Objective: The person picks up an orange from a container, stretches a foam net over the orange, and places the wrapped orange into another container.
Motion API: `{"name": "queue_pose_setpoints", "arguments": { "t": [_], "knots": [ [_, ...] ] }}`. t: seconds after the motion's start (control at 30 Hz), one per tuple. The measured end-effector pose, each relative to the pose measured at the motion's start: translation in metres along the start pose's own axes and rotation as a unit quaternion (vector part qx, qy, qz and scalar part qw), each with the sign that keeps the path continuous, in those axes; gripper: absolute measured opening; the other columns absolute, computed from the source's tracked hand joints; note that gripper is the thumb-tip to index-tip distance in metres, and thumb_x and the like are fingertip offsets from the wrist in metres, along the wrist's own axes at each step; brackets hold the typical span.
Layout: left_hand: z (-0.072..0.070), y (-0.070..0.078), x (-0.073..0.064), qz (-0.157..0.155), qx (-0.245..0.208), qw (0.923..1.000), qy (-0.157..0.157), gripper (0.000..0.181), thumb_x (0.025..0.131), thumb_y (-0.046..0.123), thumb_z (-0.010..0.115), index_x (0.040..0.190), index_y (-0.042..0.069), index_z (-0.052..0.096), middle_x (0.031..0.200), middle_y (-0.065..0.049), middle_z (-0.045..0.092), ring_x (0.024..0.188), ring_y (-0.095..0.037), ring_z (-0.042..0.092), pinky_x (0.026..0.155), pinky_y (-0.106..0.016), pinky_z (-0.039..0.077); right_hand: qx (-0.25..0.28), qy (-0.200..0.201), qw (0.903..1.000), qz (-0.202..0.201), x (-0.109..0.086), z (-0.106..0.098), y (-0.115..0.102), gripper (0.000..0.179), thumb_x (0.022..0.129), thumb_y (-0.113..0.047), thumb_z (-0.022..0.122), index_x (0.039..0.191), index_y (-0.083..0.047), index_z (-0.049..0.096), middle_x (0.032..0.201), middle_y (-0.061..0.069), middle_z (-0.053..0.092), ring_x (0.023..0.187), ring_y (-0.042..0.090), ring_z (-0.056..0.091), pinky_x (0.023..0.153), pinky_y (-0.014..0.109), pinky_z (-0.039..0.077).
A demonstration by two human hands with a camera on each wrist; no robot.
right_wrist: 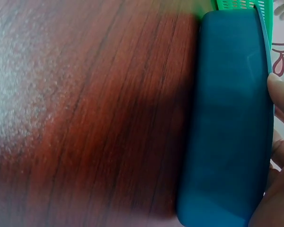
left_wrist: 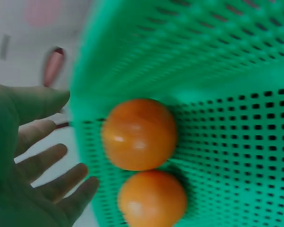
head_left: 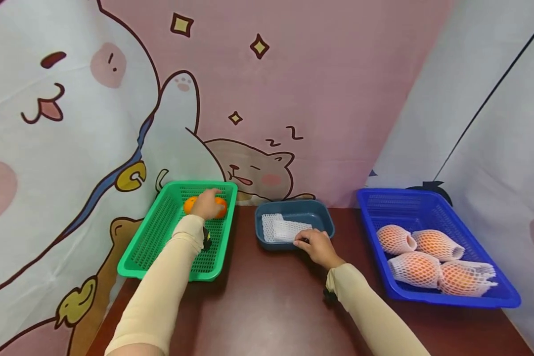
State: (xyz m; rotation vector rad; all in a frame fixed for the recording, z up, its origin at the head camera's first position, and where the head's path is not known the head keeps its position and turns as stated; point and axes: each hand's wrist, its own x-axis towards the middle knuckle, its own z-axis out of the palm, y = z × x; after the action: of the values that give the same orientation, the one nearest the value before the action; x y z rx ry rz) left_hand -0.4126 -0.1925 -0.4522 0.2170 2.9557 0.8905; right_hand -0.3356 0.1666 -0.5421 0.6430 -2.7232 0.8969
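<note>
Over the far end of the green basket (head_left: 131, 263), my left hand (head_left: 207, 203) hovers with its fingers spread. Below it sit two smooth, round orange fruits, one (left_wrist: 139, 134) beside the other (left_wrist: 152, 198); the hand partly covers them in the head view. My right hand (head_left: 318, 247) is at the front right rim of the dark blue tub (head_left: 325, 220), its thumb (right_wrist: 280, 92) right at the rim and the other fingers reaching inside. White foam nets (head_left: 289, 230) lie in the tub, close to those fingertips. I cannot tell whether the fingers pinch a net.
To the right stands a blue basket (head_left: 449, 298) with several fruits in foam nets (head_left: 414, 269). All three containers stand on a dark reddish-brown table (head_left: 267, 306). A cartoon-printed cloth (head_left: 329, 99) hangs close behind them.
</note>
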Motion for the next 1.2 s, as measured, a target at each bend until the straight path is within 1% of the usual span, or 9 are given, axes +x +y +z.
{"name": "queue_pose_setpoints", "arguments": {
  "t": [0.1, 0.23, 0.43, 0.5, 0.7, 0.8, 0.9, 1.03, 1.2],
  "knots": [
    [0.014, -0.007, 0.011, -0.01, 0.023, 0.9996, -0.008, 0.061, 0.087, 0.004, 0.057, 0.146, 0.001, 0.04, 0.143, -0.025, 0.043, 0.119, -0.042, 0.048, 0.093, -0.054, 0.043, 0.0, 0.003, 1.0, 0.0, -0.001, -0.002, 0.0, 0.003, 0.086, -0.025, 0.073, 0.085, -0.022, 0.071, 0.09, -0.012, 0.068, 0.091, 0.017, 0.058, 0.078, 0.043, 0.034],
    [0.034, -0.015, 0.017, -0.024, 0.077, 0.9967, 0.0, 0.068, 0.085, 0.006, 0.059, 0.149, 0.008, 0.037, 0.141, -0.025, 0.042, 0.118, -0.047, 0.044, 0.092, -0.058, 0.042, -0.005, -0.013, 0.9999, 0.004, -0.002, -0.006, 0.001, 0.005, 0.088, -0.027, 0.072, 0.085, -0.023, 0.071, 0.089, -0.013, 0.068, 0.09, 0.016, 0.057, 0.078, 0.042, 0.035],
    [0.042, -0.019, 0.01, -0.039, 0.146, 0.9865, 0.063, 0.056, 0.086, 0.018, 0.065, 0.139, 0.005, 0.049, 0.13, -0.03, 0.037, 0.115, -0.048, 0.036, 0.085, -0.061, 0.043, -0.009, -0.011, 0.9998, 0.012, 0.0, -0.006, -0.002, 0.004, 0.087, -0.025, 0.072, 0.086, -0.021, 0.072, 0.089, -0.012, 0.068, 0.09, 0.016, 0.057, 0.08, 0.043, 0.035],
    [0.043, -0.021, 0.008, -0.051, 0.139, 0.9864, 0.072, 0.055, 0.086, 0.017, 0.068, 0.135, 0.003, 0.049, 0.131, -0.031, 0.036, 0.116, -0.05, 0.037, 0.084, -0.062, 0.043, -0.008, -0.015, 0.9998, 0.01, 0.001, -0.006, -0.002, 0.006, 0.087, -0.025, 0.072, 0.087, -0.02, 0.072, 0.09, -0.011, 0.068, 0.091, 0.017, 0.057, 0.08, 0.043, 0.035],
    [0.052, -0.034, 0.006, -0.061, 0.074, 0.9934, 0.062, 0.06, 0.082, 0.015, 0.076, 0.128, -0.001, 0.04, 0.123, -0.029, 0.045, 0.104, -0.051, 0.048, 0.08, -0.06, 0.047, -0.007, -0.022, 0.9997, 0.012, 0.002, -0.004, -0.003, 0.004, 0.086, -0.025, 0.073, 0.086, -0.022, 0.071, 0.089, -0.012, 0.068, 0.091, 0.017, 0.057, 0.079, 0.043, 0.035],
    [0.056, -0.042, 0.004, -0.07, 0.071, 0.9923, 0.073, 0.073, 0.079, 0.02, 0.08, 0.135, -0.001, 0.038, 0.127, -0.031, 0.041, 0.106, -0.053, 0.044, 0.083, -0.061, 0.046, -0.004, -0.023, 0.9997, 0.011, 0.002, -0.003, -0.003, 0.004, 0.087, -0.025, 0.073, 0.086, -0.022, 0.071, 0.089, -0.012, 0.068, 0.091, 0.017, 0.057, 0.079, 0.042, 0.035],
    [0.058, -0.046, 0.001, -0.081, 0.066, 0.9929, 0.058, 0.081, 0.078, 0.025, 0.081, 0.142, 0.002, 0.037, 0.128, -0.034, 0.038, 0.107, -0.056, 0.043, 0.084, -0.062, 0.045, -0.004, -0.023, 0.9997, 0.011, 0.002, -0.002, -0.002, 0.004, 0.087, -0.027, 0.073, 0.086, -0.023, 0.071, 0.09, -0.012, 0.068, 0.09, 0.017, 0.057, 0.079, 0.042, 0.035],
    [0.056, -0.047, -0.004, -0.085, 0.046, 0.9947, 0.034, 0.08, 0.077, 0.026, 0.081, 0.143, 0.006, 0.041, 0.123, -0.035, 0.044, 0.1, -0.055, 0.051, 0.082, -0.06, 0.046, -0.008, -0.024, 0.9996, 0.01, 0.001, -0.002, 0.0, 0.005, 0.088, -0.028, 0.072, 0.087, -0.023, 0.072, 0.092, -0.01, 0.069, 0.091, 0.017, 0.058, 0.08, 0.042, 0.035],
    [0.043, -0.039, -0.008, -0.066, 0.033, 0.9959, 0.053, 0.081, 0.076, 0.027, 0.083, 0.143, 0.006, 0.043, 0.122, -0.032, 0.048, 0.1, -0.049, 0.055, 0.081, -0.058, 0.048, -0.005, -0.02, 0.9998, 0.003, 0.002, -0.004, 0.001, 0.007, 0.088, -0.027, 0.072, 0.087, -0.021, 0.072, 0.09, -0.011, 0.069, 0.091, 0.018, 0.058, 0.079, 0.043, 0.035]
  ]
}}
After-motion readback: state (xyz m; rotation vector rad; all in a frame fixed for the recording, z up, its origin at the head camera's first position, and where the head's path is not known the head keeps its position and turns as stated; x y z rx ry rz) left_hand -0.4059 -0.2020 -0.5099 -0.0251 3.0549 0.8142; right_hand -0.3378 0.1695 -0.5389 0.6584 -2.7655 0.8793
